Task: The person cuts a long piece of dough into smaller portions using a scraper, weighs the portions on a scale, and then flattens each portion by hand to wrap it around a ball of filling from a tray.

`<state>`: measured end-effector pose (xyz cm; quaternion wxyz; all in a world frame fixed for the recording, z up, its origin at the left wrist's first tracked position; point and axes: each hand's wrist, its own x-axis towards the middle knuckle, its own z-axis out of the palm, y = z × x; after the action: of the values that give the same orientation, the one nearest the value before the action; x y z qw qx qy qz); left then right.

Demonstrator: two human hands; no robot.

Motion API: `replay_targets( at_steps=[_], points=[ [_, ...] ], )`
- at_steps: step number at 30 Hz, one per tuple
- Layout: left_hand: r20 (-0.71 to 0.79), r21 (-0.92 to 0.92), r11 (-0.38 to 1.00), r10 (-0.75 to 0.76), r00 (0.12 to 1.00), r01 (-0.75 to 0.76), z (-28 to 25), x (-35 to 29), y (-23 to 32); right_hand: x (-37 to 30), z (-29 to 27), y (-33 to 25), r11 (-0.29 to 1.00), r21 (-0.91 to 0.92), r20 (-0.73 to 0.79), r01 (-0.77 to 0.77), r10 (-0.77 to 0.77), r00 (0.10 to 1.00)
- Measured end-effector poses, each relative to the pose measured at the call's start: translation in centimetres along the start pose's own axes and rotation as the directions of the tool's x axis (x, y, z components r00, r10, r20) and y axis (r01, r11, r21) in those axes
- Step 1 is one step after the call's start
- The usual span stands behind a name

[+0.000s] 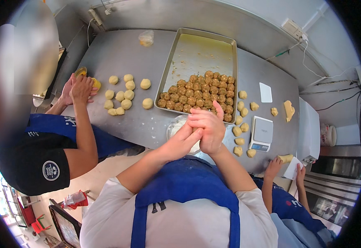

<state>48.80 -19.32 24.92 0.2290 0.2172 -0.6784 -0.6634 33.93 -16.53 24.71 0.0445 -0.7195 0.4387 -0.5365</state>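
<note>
My left hand (180, 141) and my right hand (210, 131) are pressed together, palm to palm, above a clear bowl (173, 125) of white powder. Whatever lies between the palms is hidden. Just beyond my fingers stands a large metal tray (197, 45), its near half filled with rows of brown filling balls (195, 93). To the right of my hands, pale dough balls (239, 141) sit in a loose line on the steel table (110, 45).
At left, a co-worker's hands (79, 89) hold something yellow beside more dough balls (124, 95). A digital scale (262, 131), a white card (265, 92) and dough pieces (288, 110) lie right. Another person's hands (274, 166) hold a dough roll (286, 158) and white scraper (291, 168).
</note>
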Motion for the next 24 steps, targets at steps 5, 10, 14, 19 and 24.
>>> replay_targets(
  at_steps=[5, 10, 14, 19, 24],
  points=[
    [-0.287, -0.303, 0.935, 0.093, 0.953, -0.182, 1.0, -0.1, -1.4, 1.4, 1.5, -2.8, 0.971, 0.15, -0.253, -0.187, 0.221, 0.942],
    [-0.18, -0.458, 0.885, 0.005, 0.984, -0.089, -0.4, -1.3, -0.9, 0.1, 0.3, -0.6, 0.998, 0.047, -0.008, 0.048, -0.048, 0.999],
    [-0.316, -0.359, 0.933, -0.099, 0.943, -0.023, -0.6, -1.3, -1.4, -0.4, 1.6, 0.4, 0.997, 0.067, 0.074, -0.05, 0.045, 0.996],
    [-0.175, -0.762, 0.647, -0.25, 0.952, 0.03, -3.9, -1.6, -4.9, -3.1, 4.2, 1.1, 0.73, 0.485, -0.072, -0.481, 0.582, 0.81],
    [-0.326, -0.712, 0.667, -0.591, 0.738, 0.219, -6.3, -4.6, -12.0, -12.2, -0.2, 8.0, 0.434, -0.36, 0.301, -0.826, 0.892, 0.337]
  ],
)
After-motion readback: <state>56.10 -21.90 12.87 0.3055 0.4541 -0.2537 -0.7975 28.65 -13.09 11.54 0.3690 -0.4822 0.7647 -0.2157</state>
